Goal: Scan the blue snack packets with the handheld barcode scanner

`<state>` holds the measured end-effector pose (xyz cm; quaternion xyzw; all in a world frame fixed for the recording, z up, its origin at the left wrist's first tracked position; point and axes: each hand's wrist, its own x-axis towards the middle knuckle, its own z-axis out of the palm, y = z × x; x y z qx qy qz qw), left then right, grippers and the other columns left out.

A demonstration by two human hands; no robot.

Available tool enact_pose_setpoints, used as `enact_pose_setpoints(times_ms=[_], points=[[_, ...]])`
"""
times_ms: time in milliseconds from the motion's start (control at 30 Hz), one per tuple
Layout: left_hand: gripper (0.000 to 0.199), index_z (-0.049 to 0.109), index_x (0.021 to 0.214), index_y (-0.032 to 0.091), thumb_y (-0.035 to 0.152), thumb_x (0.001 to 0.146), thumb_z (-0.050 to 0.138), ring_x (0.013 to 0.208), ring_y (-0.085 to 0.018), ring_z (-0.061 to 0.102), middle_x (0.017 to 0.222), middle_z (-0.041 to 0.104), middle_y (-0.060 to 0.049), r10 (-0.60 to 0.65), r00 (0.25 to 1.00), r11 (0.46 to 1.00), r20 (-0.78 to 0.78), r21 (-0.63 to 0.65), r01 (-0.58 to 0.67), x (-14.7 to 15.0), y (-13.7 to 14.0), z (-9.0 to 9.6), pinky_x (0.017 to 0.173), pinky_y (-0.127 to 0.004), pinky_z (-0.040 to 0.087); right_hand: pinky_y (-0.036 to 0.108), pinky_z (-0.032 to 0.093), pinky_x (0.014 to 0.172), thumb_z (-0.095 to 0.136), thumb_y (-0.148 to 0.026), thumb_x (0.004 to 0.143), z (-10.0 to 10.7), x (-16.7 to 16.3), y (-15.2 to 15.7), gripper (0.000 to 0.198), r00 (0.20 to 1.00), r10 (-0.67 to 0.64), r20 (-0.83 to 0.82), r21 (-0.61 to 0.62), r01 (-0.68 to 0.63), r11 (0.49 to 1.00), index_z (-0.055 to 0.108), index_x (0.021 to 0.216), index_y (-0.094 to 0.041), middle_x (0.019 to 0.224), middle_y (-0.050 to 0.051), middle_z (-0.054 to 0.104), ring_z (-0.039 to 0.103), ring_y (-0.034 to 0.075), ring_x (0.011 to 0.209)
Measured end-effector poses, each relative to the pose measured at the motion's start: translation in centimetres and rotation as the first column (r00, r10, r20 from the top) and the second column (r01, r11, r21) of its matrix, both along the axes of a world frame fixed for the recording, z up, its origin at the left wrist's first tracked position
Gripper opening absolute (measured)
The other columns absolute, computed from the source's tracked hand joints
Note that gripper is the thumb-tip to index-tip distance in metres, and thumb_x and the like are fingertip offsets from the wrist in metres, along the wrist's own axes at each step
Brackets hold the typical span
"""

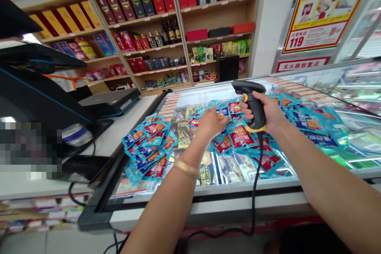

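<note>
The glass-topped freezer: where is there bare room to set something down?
On the glass, a narrow gap lies between the left pile of packets and the middle pile. A wider strip separates the middle pile from the front black edge. It is crowded around the left hand and below the scanner in the right hand.

Glass freezer top (196,97), blue snack packets (241,137), loosely piled
</note>
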<state>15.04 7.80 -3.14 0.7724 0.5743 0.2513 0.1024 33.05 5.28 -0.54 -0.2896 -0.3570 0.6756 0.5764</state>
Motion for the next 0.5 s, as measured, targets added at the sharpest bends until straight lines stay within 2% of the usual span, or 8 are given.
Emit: enact_pose_setpoints(times_ms=[167, 300, 400, 500], points=[[0.062, 0.055, 0.131, 0.015, 0.054, 0.083, 0.061, 0.129, -0.039, 0.049, 0.132, 0.061, -0.021, 0.083, 0.985, 0.997, -0.154, 0.02, -0.081, 1.9, -0.4, 0.2, 0.102, -0.051, 0.042, 0.016, 0.04, 0.039, 0.053, -0.035, 0.089, 0.0, -0.5, 0.1, 0.019, 1.0, 0.029, 0.0, 0.013, -0.029, 0.999, 0.057, 0.083, -0.017, 0.065, 0.001, 0.053, 0.044, 0.009, 0.048], [0.038, 0.062, 0.119, 0.015, 0.039, 0.093, 0.048, 0.113, -0.033, 0.062, 0.113, 0.07, -0.018, 0.07, 0.978, 0.997, -0.194, 0.049, -0.062, 1.5, -0.5, 0.0, 0.092, -0.042, 0.049, 0.016, 0.041, 0.039, 0.05, -0.034, 0.091, 0.1, -1.0, -0.1, 0.02, 0.998, 0.061, -0.005, 0.003, -0.061, 0.998, 0.057, 0.084, -0.017, 0.064, 0.001, 0.053, 0.045, 0.009, 0.048], [0.038, 0.064, 0.113, 0.014, 0.029, 0.099, 0.032, 0.097, -0.027, 0.069, 0.104, 0.072, -0.016, 0.064, 0.98, 0.996, -0.188, 0.076, -0.051, 0.8, -0.3, -0.1, 0.086, -0.037, 0.049, 0.016, 0.041, 0.038, 0.052, -0.035, 0.09, 0.1, -1.2, -0.3, 0.02, 0.998, 0.059, 0.003, -0.002, -0.059, 0.998, 0.057, 0.084, -0.017, 0.064, 0.001, 0.054, 0.045, 0.009, 0.047], [0.042, 0.066, 0.102, 0.015, 0.029, 0.101, 0.027, 0.094, -0.027, 0.07, 0.099, 0.073, -0.017, 0.094, 0.992, 0.989, -0.081, 0.118, -0.084, -0.2, 0.4, -0.4, 0.085, -0.036, 0.049, 0.016, 0.041, 0.038, 0.054, -0.036, 0.089, 0.1, -1.3, -0.4, 0.02, 0.999, 0.042, 0.019, -0.005, -0.042, 0.999, 0.057, 0.084, -0.017, 0.063, 0.001, 0.054, 0.045, 0.009, 0.047]])
